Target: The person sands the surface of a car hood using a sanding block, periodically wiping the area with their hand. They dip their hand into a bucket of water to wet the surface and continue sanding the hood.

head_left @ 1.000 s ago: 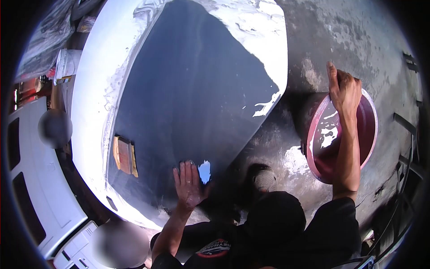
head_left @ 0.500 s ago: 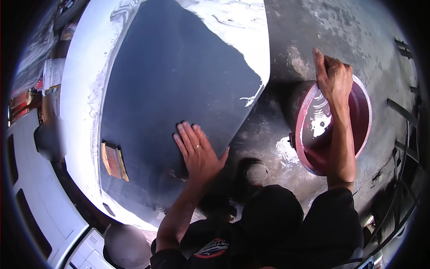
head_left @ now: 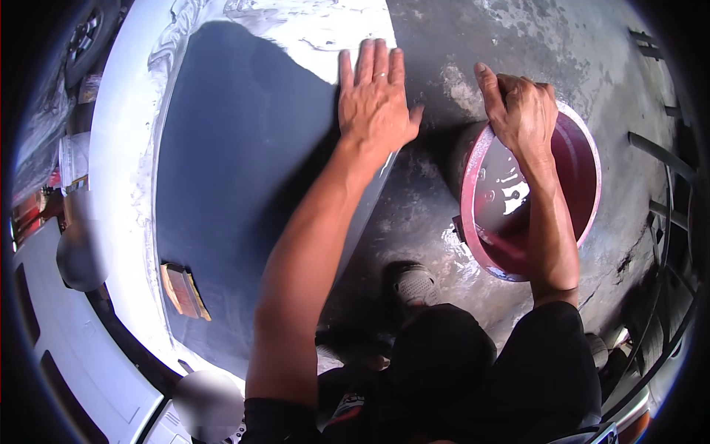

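My left hand (head_left: 373, 103) lies flat with fingers stretched out near the far right edge of a smooth panel (head_left: 222, 140), dark grey in shade and white in sunlight. It seems to touch the surface and holds nothing. My right hand (head_left: 523, 111) is closed over the rim of a reddish bucket (head_left: 597, 170), thumb pointing up. Liquid inside the bucket reflects light. At the panel's lower left lies a brown block with a yellowish layer (head_left: 185, 291), apart from both hands.
A wet concrete floor (head_left: 473, 66) surrounds the bucket. Dark curved bars (head_left: 662, 155) stand at the right edge. A shoe with holes (head_left: 416, 285) is below the panel's right edge. White vehicle parts (head_left: 89, 355) and blurred round shapes are at the left.
My left hand has slid away from me, up and right across the panel to its far edge. My right hand stays on the bucket rim. The whole view has shifted slightly.
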{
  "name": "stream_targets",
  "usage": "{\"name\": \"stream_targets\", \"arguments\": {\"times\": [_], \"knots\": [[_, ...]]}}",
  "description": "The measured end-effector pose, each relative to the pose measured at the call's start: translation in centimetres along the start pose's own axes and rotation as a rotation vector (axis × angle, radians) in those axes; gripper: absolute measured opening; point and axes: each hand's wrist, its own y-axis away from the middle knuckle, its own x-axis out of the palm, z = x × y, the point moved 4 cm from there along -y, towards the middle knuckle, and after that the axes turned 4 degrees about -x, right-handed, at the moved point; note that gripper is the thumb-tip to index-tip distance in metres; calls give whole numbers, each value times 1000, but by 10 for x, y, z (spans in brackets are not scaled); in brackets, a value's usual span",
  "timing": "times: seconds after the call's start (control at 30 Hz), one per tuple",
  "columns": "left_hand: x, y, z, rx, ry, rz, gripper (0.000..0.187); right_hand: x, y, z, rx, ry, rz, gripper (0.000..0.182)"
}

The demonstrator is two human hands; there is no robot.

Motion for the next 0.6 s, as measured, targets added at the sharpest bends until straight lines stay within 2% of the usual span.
{"name": "stream_targets", "arguments": {"times": [0.07,0.17,0.3,0.37,0.5,0.6], "knots": [[3,-20,12,167,36,-7,67,0,0,-1,-22,-7,-62,56],[-18,-38,47,244,-71,-114,60,2,0,-3,-37,-3,-51,60],[-45,-29,156,-320,-221,-159,76,2,-1,-3,-8,-20,-18,61],[-56,4,199,-509,-189,-146,83,0,-1,-1,-12,-28,-9,61],[-64,68,206,-503,-209,-103,84,-2,-1,0,22,5,31,54],[-60,91,180,-476,-240,-88,84,-3,-1,3,45,-5,51,55]]}}
